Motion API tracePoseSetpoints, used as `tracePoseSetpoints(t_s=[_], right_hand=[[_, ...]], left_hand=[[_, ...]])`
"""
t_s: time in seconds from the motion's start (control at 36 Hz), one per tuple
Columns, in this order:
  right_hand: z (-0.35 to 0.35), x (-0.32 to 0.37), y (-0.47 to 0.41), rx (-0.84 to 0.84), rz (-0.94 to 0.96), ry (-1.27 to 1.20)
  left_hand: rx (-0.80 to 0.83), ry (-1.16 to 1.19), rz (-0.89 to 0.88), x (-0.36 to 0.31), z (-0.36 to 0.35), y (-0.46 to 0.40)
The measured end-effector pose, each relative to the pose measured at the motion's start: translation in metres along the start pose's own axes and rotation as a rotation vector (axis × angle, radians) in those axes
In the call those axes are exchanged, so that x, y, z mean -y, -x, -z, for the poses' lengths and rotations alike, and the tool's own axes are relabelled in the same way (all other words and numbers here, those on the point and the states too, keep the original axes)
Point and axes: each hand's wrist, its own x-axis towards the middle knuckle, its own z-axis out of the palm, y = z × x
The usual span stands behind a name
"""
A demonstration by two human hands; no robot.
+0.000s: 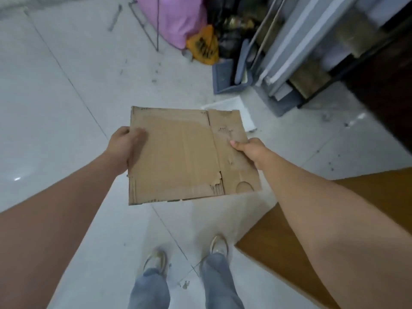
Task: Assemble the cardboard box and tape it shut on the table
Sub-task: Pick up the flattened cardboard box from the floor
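Cardboard box (185,155), flattened, gripped by both outstretched hands (124,148).

1. The left hand (124,148) shows only its thumb on the flattened cardboard box (189,155); its fingers lie hidden beneath the sheet.
2. The right hand (249,150) likewise hides its fingers under the box's right edge.
3. The wooden table (289,253) at near right is cut off by the frame's edges and partly covered by the right forearm.
4. Far right, the shelving (312,52) is blurred; its contents cannot be told.
5. The pink bag (174,16) is cut off by the top edge.
6. The writing on the orange bag (202,45) is too blurred to read.
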Motion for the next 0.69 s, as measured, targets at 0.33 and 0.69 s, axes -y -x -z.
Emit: tracePoseSetpoints(t_s=[0.33,0.69], right_hand=[[0.181,0.119,0.27,-0.439,0.28,-0.286],[0.407,0.049,0.604,-0.868,0.375,-0.341]], left_hand=[[0.366,-0.185,-0.452,-0.287,-0.057,0.202],[0.664,-0.402,-0.73,-0.416,-0.203,0.522]])
